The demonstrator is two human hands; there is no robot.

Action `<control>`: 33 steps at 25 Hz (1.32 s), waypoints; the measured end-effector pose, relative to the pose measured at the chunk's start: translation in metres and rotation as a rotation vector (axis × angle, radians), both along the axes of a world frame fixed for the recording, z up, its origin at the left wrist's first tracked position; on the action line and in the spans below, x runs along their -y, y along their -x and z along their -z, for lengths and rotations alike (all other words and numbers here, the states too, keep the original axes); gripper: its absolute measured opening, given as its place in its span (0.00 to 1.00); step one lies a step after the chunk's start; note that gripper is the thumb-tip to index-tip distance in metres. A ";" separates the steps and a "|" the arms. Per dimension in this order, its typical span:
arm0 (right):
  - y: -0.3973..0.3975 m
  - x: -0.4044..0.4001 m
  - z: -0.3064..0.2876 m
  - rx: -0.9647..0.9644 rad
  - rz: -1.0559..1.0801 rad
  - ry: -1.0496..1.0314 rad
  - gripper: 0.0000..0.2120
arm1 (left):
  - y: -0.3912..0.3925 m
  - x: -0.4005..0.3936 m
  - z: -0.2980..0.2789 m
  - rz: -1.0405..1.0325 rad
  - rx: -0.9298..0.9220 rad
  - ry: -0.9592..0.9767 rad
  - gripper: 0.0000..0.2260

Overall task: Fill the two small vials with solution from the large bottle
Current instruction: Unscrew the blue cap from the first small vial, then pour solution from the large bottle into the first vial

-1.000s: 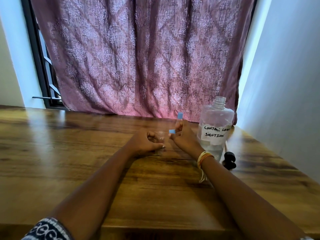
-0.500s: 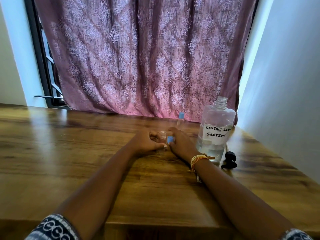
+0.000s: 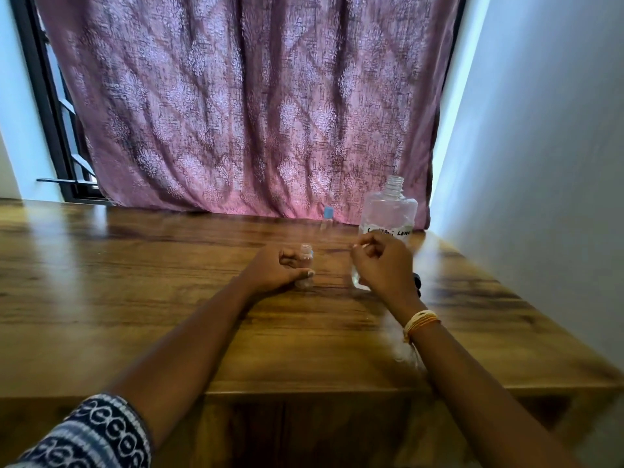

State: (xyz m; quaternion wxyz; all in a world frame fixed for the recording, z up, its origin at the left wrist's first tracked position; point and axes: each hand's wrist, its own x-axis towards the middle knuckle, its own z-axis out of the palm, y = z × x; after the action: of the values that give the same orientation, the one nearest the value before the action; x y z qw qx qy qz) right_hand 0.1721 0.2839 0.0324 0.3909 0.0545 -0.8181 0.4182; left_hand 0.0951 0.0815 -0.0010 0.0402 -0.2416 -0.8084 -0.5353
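A small clear vial [image 3: 306, 265] stands uncapped on the wooden table [image 3: 169, 298], and my left hand [image 3: 278, 270] grips it from the left with thumb and curled fingers. My right hand [image 3: 381, 263] hovers blurred in front of the lower part of the large clear bottle [image 3: 391, 209], its fingers curled. The blue cap it held a moment ago is not visible. That bottle is open at the neck and bears a handwritten label. A second small vial [image 3: 327, 220] with a blue cap stands farther back, left of the bottle.
A black bottle cap [image 3: 418, 281] lies just right of my right hand. A patterned purple curtain [image 3: 253, 113] hangs behind the table. A white wall [image 3: 540, 163] runs close along the table's right edge.
My right hand has left the vial and moved right, in front of the large bottle. The blue cap it pinched is out of sight. My left hand still holds the vial.
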 end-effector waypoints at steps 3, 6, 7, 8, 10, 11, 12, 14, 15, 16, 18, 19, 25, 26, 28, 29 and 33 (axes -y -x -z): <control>-0.003 -0.022 -0.015 -0.237 0.096 0.151 0.05 | 0.001 0.001 0.002 0.011 0.030 -0.019 0.17; 0.009 -0.043 -0.026 -0.240 0.153 0.219 0.24 | 0.001 0.001 0.004 0.041 0.058 -0.054 0.17; 0.016 -0.050 -0.029 -0.158 0.119 0.250 0.30 | 0.001 0.001 0.004 0.049 0.071 -0.075 0.17; 0.021 -0.055 -0.032 -0.057 0.040 0.296 0.34 | 0.001 0.001 0.004 0.060 0.085 -0.100 0.16; 0.029 -0.061 -0.034 0.111 -0.202 0.430 0.34 | 0.000 0.001 0.004 0.092 0.114 -0.143 0.15; 0.031 -0.061 -0.034 0.160 -0.307 0.483 0.31 | 0.000 0.001 0.003 0.118 0.128 -0.165 0.16; 0.033 -0.060 -0.035 0.187 -0.359 0.504 0.26 | 0.000 0.000 0.003 0.141 0.141 -0.186 0.18; 0.039 -0.054 -0.038 0.207 -0.347 0.464 0.19 | 0.000 -0.001 0.002 0.166 0.155 -0.230 0.22; 0.042 -0.050 -0.041 0.206 -0.324 0.428 0.18 | 0.000 -0.002 0.002 0.175 0.157 -0.250 0.21; 0.047 -0.045 -0.043 0.191 -0.301 0.381 0.18 | 0.001 -0.002 0.001 0.183 0.161 -0.261 0.21; 0.056 -0.036 -0.046 0.114 -0.260 0.267 0.20 | 0.003 -0.003 0.000 0.188 0.175 -0.261 0.20; 0.060 -0.031 -0.047 0.069 -0.259 0.216 0.21 | 0.004 -0.003 0.000 0.184 0.180 -0.256 0.20; 0.072 -0.020 -0.028 -0.137 -0.278 -0.158 0.29 | 0.007 -0.003 -0.001 0.147 0.155 -0.240 0.17; 0.071 -0.021 -0.024 -0.167 -0.262 -0.215 0.30 | 0.007 -0.004 -0.001 0.138 0.145 -0.248 0.17; 0.071 -0.025 -0.020 -0.196 -0.255 -0.360 0.31 | 0.009 -0.006 -0.001 0.127 0.116 -0.271 0.15; 0.070 -0.028 -0.020 -0.189 -0.258 -0.426 0.31 | 0.009 -0.007 -0.001 0.123 0.093 -0.280 0.13; 0.073 -0.028 -0.018 -0.131 -0.243 -0.560 0.33 | 0.011 -0.006 -0.002 0.100 0.068 -0.308 0.06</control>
State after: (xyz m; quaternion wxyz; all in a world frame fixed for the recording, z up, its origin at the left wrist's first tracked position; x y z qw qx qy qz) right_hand 0.0994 0.3121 0.0506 0.3597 0.2841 -0.8621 0.2160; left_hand 0.0840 0.0880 0.0007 0.0225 -0.2540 -0.7047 -0.6621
